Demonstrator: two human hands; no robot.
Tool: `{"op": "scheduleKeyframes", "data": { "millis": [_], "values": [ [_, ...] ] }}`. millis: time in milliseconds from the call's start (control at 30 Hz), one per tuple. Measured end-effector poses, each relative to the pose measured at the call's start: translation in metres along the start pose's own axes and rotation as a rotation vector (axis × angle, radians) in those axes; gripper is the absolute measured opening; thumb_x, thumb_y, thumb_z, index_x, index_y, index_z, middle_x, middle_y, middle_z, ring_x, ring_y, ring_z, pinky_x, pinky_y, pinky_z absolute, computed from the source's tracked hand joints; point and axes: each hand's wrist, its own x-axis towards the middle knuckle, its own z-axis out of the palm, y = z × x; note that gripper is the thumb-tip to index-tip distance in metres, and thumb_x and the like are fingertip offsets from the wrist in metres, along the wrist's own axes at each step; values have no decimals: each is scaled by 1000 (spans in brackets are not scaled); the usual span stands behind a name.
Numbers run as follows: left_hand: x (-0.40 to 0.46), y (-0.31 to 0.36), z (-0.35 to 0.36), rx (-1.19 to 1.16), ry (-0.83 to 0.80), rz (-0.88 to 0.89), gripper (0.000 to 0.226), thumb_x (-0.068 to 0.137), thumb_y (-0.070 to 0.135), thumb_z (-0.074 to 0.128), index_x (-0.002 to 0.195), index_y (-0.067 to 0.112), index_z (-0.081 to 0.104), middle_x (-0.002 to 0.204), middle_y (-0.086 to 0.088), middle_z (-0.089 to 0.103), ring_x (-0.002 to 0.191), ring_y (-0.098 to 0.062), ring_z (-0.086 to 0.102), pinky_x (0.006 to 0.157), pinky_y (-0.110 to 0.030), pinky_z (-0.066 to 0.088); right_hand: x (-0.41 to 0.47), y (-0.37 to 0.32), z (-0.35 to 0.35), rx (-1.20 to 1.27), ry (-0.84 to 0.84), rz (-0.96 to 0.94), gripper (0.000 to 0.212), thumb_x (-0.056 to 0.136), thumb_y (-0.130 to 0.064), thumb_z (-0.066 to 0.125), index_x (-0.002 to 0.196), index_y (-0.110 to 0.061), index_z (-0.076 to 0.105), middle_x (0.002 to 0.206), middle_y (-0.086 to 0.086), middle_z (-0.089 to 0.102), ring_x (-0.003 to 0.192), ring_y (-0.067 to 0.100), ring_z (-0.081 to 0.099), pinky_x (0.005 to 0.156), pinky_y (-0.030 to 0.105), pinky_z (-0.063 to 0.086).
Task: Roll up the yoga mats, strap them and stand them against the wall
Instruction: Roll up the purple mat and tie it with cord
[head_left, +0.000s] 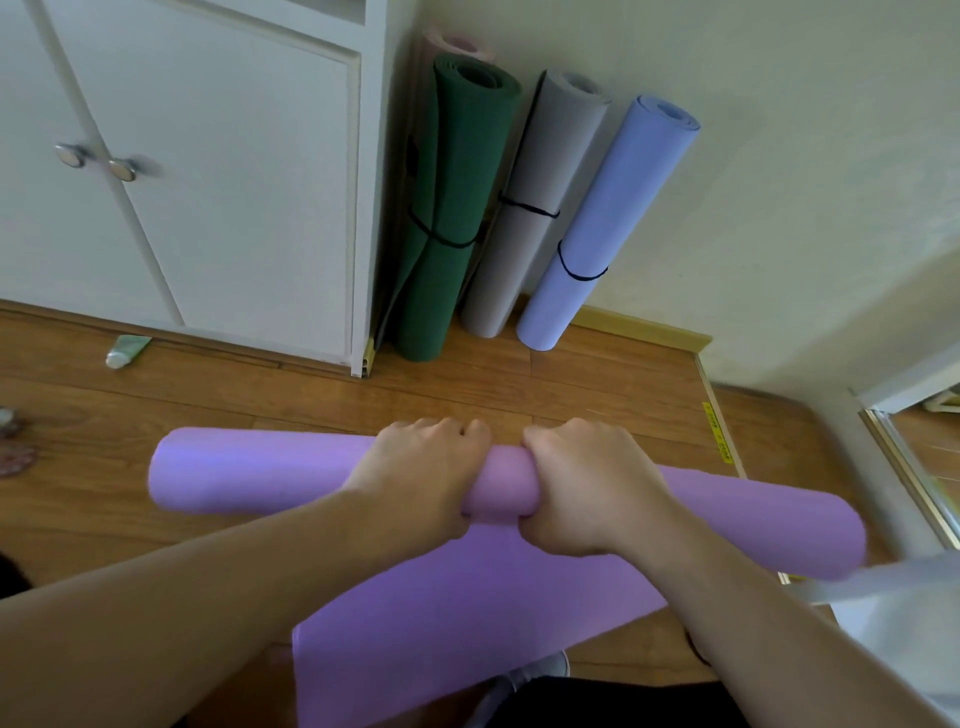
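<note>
On the wooden floor (467, 384), a purple mat (249, 470) lies mostly rolled, a flat tail still trailing toward the person. The left hand (415, 467) and right hand (587, 483) sit side by side at its middle, fingers curled over the roll, gripping it. With both ends unheld, the roll may loosen or skew into a cone, leaving it too slack to strap.

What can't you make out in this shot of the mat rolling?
- Pink mat, head view: mostly hidden behind the green mat; any strap is unseen.
- Purple mat: its middle is covered by the left hand and right hand; the unrolled tail is cut off by the bottom edge.
- Tube on the floor: label too small to read.
- Objects at the left edge: cut off and blurred.
</note>
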Motion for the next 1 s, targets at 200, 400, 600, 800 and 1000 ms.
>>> {"op": "scheduleKeyframes", "data": {
  "millis": [200,400,600,800,1000],
  "values": [
    [7,-12,-16,-145,-157,-25,42,74,38,80,106,27,54,94,10,62,79,-15,60,60,-29,48,-3,-1,5,-76,122,-67,65,69,-55,82,115,-30,44,107,-9,62,101,24,64,70,38,42],
    [-1,-6,-7,-117,-101,-16,51,74,44,78,113,30,47,103,12,59,89,-14,61,69,-30,51,0,-1,2,-90,77,-43,37,74,-41,68,95,-26,42,91,-4,65,84,29,66,60,37,38],
    [4,-6,-6,-65,-48,-27,49,77,39,78,111,25,46,107,6,65,94,-20,64,72,-34,53,-1,-1,0,-18,98,-40,46,74,-44,71,109,-30,45,103,-7,63,98,27,65,70,37,41],
    [9,-17,-21,-293,-268,-92,50,64,48,84,102,29,56,91,10,65,74,-11,65,59,-31,57,0,6,3,-136,125,-89,68,68,-57,84,117,-28,46,109,-8,59,103,23,59,84,39,46],
    [-2,-1,-3,-97,-98,-50,55,75,44,79,117,28,46,105,11,59,91,-16,63,71,-31,52,4,4,-1,-75,32,-74,36,76,-39,68,92,-26,39,94,-5,64,87,28,66,67,38,47]
  ]
}}
